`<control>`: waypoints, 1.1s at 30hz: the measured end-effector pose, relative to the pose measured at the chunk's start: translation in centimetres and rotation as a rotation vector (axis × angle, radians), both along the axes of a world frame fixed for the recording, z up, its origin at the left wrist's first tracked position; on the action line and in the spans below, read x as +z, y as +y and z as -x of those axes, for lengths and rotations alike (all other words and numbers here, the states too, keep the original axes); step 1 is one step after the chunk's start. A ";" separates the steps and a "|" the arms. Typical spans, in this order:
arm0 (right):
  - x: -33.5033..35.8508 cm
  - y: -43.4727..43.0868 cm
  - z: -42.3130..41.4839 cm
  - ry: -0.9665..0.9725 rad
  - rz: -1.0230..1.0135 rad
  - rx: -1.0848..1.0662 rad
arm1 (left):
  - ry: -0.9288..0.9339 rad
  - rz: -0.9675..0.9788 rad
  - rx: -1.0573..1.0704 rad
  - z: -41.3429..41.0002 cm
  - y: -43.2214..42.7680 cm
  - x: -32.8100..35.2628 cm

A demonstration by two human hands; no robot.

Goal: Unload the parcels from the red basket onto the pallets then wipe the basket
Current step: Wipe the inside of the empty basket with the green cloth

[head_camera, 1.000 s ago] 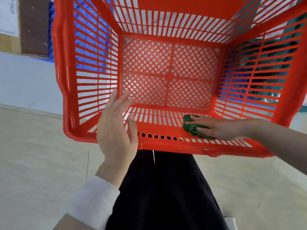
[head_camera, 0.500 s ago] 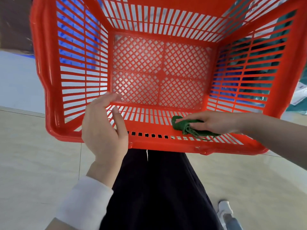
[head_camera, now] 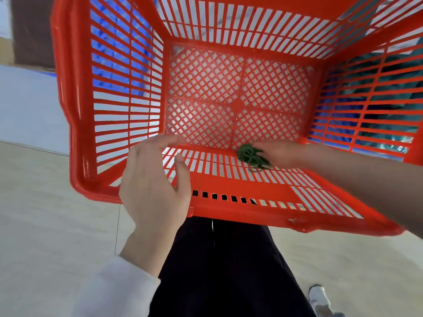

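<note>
- Head view: a red basket [head_camera: 75,124] is tipped on its side, its open top facing the camera and its mesh bottom at the back.
- The right hand [head_camera: 279,154] reaches into the basket from the right and grips a bunched green cloth [head_camera: 250,156], fingers curled round it.
- The cloth is pressed against the inside of the basket's near slatted wall, close to where that wall meets the mesh bottom.
- The left hand [head_camera: 153,188] is spread over the basket's near left corner, fingers loose and wide, holding nothing; whether it touches the plastic cannot be told.
- Its thumb lies across the near wall's slats and its fingertips reach toward the edge of the mesh bottom.
- A white sleeve [head_camera: 114,287] covers the left forearm below the basket; the right forearm is bare.
- Legs [head_camera: 224,266] in dark clothing stand directly below the basket's near rim, with a white shoe [head_camera: 320,298] below and to the right.
- Pale floor [head_camera: 45,225] tiles spread on both sides beneath the basket.
- A blue shape [head_camera: 109,65] shows through the basket's left wall, and a brown box [head_camera: 29,30] sits beyond its upper left corner.
</note>
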State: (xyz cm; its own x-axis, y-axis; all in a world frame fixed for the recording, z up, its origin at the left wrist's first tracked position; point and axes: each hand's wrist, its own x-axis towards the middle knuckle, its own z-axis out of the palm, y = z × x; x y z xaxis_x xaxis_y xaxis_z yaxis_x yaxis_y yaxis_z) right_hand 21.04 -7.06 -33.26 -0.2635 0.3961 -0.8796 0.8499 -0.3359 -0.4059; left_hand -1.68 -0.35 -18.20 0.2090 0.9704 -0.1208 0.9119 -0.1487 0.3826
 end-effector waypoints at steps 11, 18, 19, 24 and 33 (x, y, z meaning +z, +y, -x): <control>0.8 0.5 2.6 0.005 -0.145 0.053 | -0.006 0.030 0.058 -0.2 0.0 0.0; 3.7 -1.6 -2.7 -0.389 0.047 0.506 | -0.007 0.048 0.083 -0.3 -0.2 0.1; 3.8 -1.3 -2.4 -0.392 0.044 0.534 | -0.009 0.045 0.084 -0.3 -0.2 0.1; 4.2 2.4 -3.5 -0.548 -0.218 0.274 | -0.016 0.032 0.070 -0.3 -0.1 0.1; 3.8 -1.4 -2.7 -0.247 0.123 0.186 | -0.037 0.020 0.128 -0.3 -0.4 -0.4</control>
